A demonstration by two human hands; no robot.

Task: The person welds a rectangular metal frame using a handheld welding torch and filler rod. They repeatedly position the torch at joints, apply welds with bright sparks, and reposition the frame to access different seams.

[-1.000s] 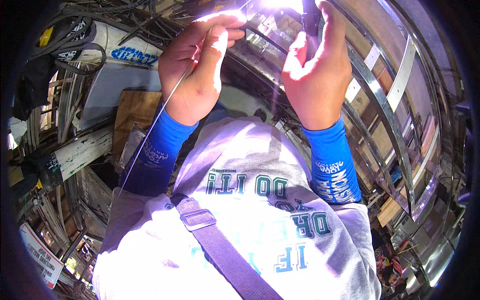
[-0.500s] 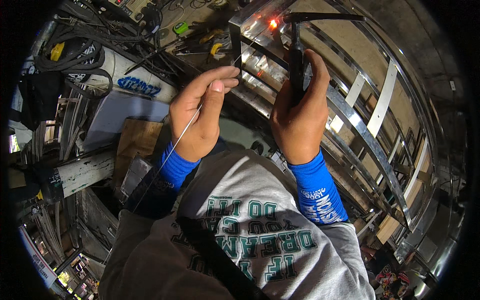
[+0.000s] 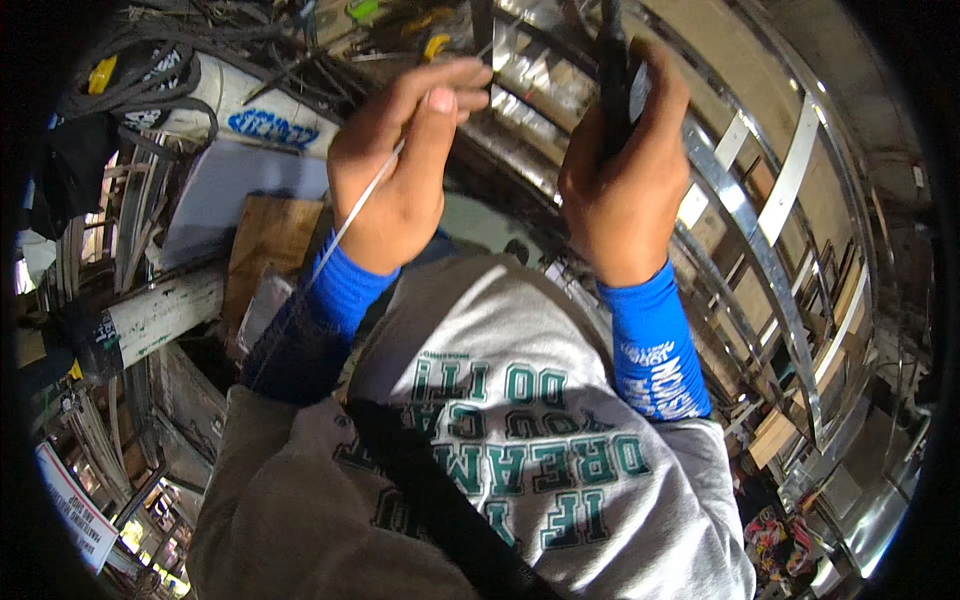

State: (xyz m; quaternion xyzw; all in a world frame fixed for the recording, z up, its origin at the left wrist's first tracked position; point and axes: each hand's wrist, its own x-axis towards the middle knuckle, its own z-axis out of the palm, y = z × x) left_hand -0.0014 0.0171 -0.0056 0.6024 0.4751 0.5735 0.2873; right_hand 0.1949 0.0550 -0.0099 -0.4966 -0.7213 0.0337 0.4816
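Head — rod (image 3: 367, 192) through left grip (image 3: 405, 190)

Left side: dark cables (image 3: 150, 80) are draped over a white cylinder (image 3: 235, 95) with blue marking. Below it stand a grey panel (image 3: 215, 205) and a brown wooden board (image 3: 262, 240). Lower left: a second white cylinder (image 3: 170, 318), long narrow strips (image 3: 112, 425), a white sign (image 3: 75, 508); bright light shows through gaps. Upper right: a dim grey-brown surface (image 3: 890, 150), possibly wall or floor.
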